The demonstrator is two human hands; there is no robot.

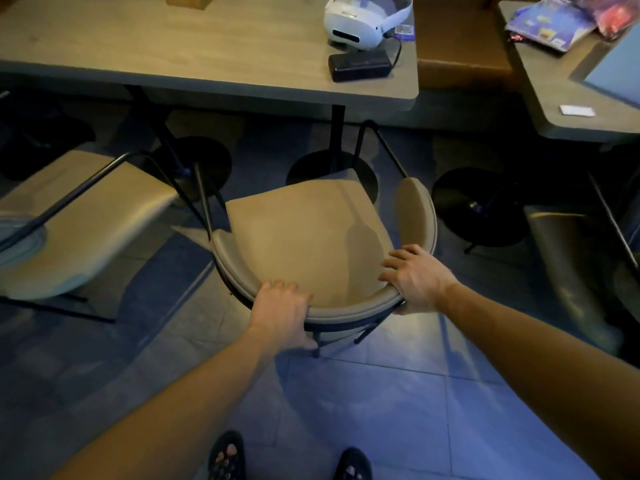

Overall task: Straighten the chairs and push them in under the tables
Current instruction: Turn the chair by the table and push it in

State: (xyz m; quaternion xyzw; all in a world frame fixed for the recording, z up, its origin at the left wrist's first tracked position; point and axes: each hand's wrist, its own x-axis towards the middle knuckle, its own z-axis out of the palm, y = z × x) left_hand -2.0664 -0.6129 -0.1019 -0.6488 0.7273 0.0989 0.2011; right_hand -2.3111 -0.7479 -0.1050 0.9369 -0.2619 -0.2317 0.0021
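Dark shoes (227, 457) on a tiled floor (398, 393) mark where a person stands behind a tan chair (298, 233), both bare arms reaching forward. Left hand (280, 315) is wrapped over the curved backrest, fingers on top and thumb underneath; right hand (414, 277) clasps the rim further round, fingers spread across the top. That chair sits turned at an angle, its seat pointing toward the wooden table (207, 53) but not yet beneath it, with the table's black pedestal base (329, 171) just ahead. A second chair (79, 216) stands near on the left, also out from the table. Pushed as it is, the angled chair would likely catch a front leg on the pedestal or clip its neighbour, and a hard knock could jolt the white headset (360, 20) and black box (360, 65) near the table's edge.
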